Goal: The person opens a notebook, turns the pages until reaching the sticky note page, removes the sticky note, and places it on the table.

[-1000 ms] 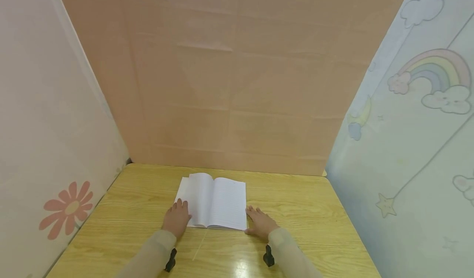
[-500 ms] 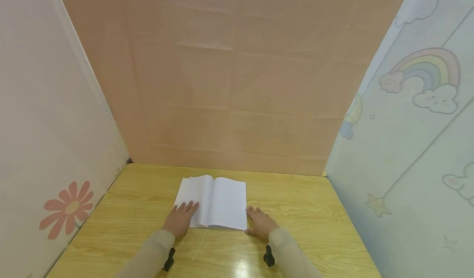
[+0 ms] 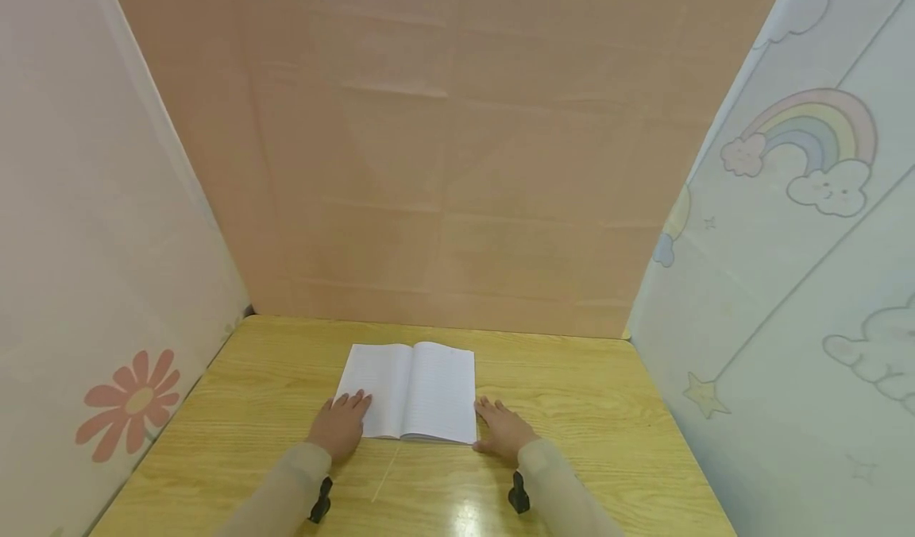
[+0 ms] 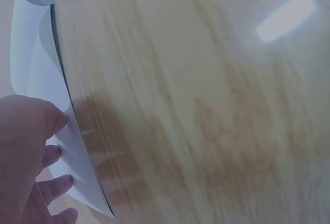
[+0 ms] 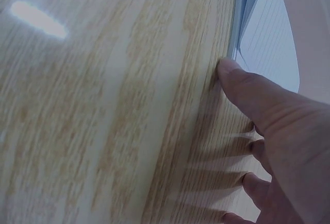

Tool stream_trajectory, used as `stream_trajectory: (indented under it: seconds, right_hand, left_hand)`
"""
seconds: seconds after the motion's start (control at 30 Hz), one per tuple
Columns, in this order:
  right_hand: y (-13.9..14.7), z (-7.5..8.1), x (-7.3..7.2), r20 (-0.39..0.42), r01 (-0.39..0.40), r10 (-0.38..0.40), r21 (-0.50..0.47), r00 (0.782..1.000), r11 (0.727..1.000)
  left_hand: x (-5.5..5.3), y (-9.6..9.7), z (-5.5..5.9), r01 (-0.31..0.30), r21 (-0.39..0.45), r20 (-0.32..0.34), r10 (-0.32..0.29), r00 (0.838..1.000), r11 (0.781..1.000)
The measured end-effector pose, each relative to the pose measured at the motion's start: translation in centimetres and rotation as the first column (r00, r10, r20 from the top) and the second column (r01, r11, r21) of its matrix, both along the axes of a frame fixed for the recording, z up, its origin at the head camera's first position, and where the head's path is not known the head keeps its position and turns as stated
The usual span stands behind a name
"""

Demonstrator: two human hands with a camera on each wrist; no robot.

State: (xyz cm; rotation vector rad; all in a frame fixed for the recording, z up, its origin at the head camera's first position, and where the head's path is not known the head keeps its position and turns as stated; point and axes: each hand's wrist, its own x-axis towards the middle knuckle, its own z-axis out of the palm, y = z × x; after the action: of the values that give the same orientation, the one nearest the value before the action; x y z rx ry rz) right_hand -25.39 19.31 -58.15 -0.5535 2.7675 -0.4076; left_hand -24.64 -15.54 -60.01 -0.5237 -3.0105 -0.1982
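An opened notebook (image 3: 438, 394) with white lined pages lies in the middle of the table in the head view, its pages curving up near the spine. My left hand (image 3: 338, 426) rests on the lower left of the left page, fingers extended. The left wrist view shows those fingertips (image 4: 66, 181) on the paper near its bottom edge. At the notebook's lower right corner is my right hand (image 3: 504, 432), fingers spread and pointing toward the right edge. In the right wrist view its thumb (image 5: 237, 77) is right at the corner of the pages, with the fingers beside the edge.
The wooden table (image 3: 572, 394) reaches back to a tan paper wall (image 3: 443, 164). Pale printed panels stand on both sides, with a red flower (image 3: 136, 402) on the left and a rainbow (image 3: 822, 124) on the right. A thin pale strip (image 3: 386, 473) lies before the notebook.
The raised left leaf now lies down on the left page. My left hand moved right across the page, then back left. The right hand has stayed in place.
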Motion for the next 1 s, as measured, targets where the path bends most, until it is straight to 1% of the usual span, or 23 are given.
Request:
stream_trajectory:
  seconds: [0.1, 0.2, 0.23, 0.27, 0.33, 0.4, 0.47, 0.5, 0.57, 0.63, 0.7, 0.8, 0.87, 1.0]
  right_hand:
    - [-0.1, 0.1, 0.0, 0.004, 0.001, -0.001, -0.004, 1.000, 1.000]
    - [-0.1, 0.1, 0.1, 0.010, 0.006, -0.006, -0.006, 1.000, 1.000]
    - [-0.1, 0.2, 0.1, 0.011, 0.006, -0.006, -0.008, 1.000, 1.000]
    - [-0.1, 0.2, 0.1, 0.011, 0.006, -0.006, -0.010, 1.000, 1.000]
    - [-0.1, 0.1, 0.2, 0.013, 0.008, -0.008, -0.013, 1.000, 1.000]
    - [-0.1, 0.1, 0.1, 0.011, 0.008, -0.007, -0.013, 1.000, 1.000]
    - [0.0, 0.0, 0.0, 0.006, 0.006, -0.006, -0.011, 1.000, 1.000]
    - [0.0, 0.0, 0.0, 0.003, 0.005, -0.005, -0.009, 1.000, 1.000]
    - [0.0, -0.1, -0.1, -0.002, 0.004, -0.004, -0.006, 1.000, 1.000]
    - [0.0, -0.1, -0.1, -0.006, 0.004, -0.004, -0.008, 1.000, 1.000]
    - [0.0, -0.2, -0.1, -0.009, 0.004, -0.004, -0.009, 1.000, 1.000]
    - [0.0, -0.2, -0.1, -0.012, 0.003, -0.003, -0.008, 1.000, 1.000]
    - [0.0, -0.3, 0.0, -0.016, 0.000, 0.000, -0.003, 1.000, 1.000]
    - [0.2, -0.5, -0.2, -0.028, -0.003, 0.003, 0.000, 1.000, 1.000]
  left_hand:
    - [0.1, 0.2, 0.5, -0.005, 0.007, 0.004, 0.005, 1.000, 1.000]
    - [-0.2, 0.8, 1.2, -0.024, 0.022, 0.002, 0.024, 1.000, 0.999]
    - [-0.4, 1.1, 1.4, -0.030, 0.019, -0.013, 0.030, 0.999, 0.999]
    - [-0.6, 1.5, 1.5, -0.031, 0.015, -0.043, 0.032, 0.999, 0.999]
    - [-1.1, 2.6, 2.1, -0.031, 0.027, -0.078, 0.033, 0.996, 0.999]
    - [-1.5, 3.9, 2.6, -0.007, 0.020, -0.137, 0.010, 0.991, 1.000]
    - [-1.7, 5.5, 3.1, 0.036, 0.005, -0.187, -0.034, 0.982, 0.999]
    - [-1.7, 6.3, 3.4, 0.060, 0.002, -0.197, -0.059, 0.979, 0.998]
    - [-1.6, 8.0, 3.8, 0.110, -0.024, -0.231, -0.113, 0.966, 0.994]
    - [-1.3, 9.4, 3.9, 0.157, -0.049, -0.243, -0.164, 0.956, 0.986]
    - [-1.0, 10.7, 3.9, 0.195, -0.071, -0.232, -0.207, 0.950, 0.978]
    - [-0.5, 11.9, 3.3, 0.229, -0.103, -0.179, -0.245, 0.953, 0.968]
    - [-0.2, 12.4, 2.8, 0.234, -0.116, -0.136, -0.249, 0.959, 0.965]
    - [0.0, 12.7, 1.8, 0.228, -0.145, -0.084, -0.241, 0.967, 0.963]
